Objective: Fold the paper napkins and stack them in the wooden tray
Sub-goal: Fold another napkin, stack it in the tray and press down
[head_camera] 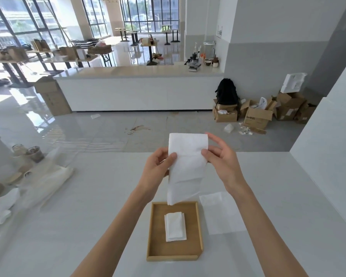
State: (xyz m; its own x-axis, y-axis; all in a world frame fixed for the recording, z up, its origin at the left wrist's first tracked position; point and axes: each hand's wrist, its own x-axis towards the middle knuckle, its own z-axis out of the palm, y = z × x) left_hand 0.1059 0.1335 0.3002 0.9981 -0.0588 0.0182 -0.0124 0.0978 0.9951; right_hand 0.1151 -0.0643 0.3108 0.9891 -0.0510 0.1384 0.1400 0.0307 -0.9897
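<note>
A white paper napkin [186, 166] hangs in the air above the table, long and narrow, its lower end just over the tray's far rim. My left hand [158, 164] pinches its left edge and my right hand [222, 158] pinches its right edge near the top. Below them the wooden tray [154, 232] rests on the white table, with a small stack of folded napkins [175, 226] in its middle. An unfolded napkin [220, 212] lies flat on the table just right of the tray.
At the table's left edge lie plastic bags [48, 180], crumpled paper [2, 206] and two glass jars [28, 152]. A white wall [328, 166] bounds the table on the right. Beyond the table's far edge is open floor, a long counter and cardboard boxes.
</note>
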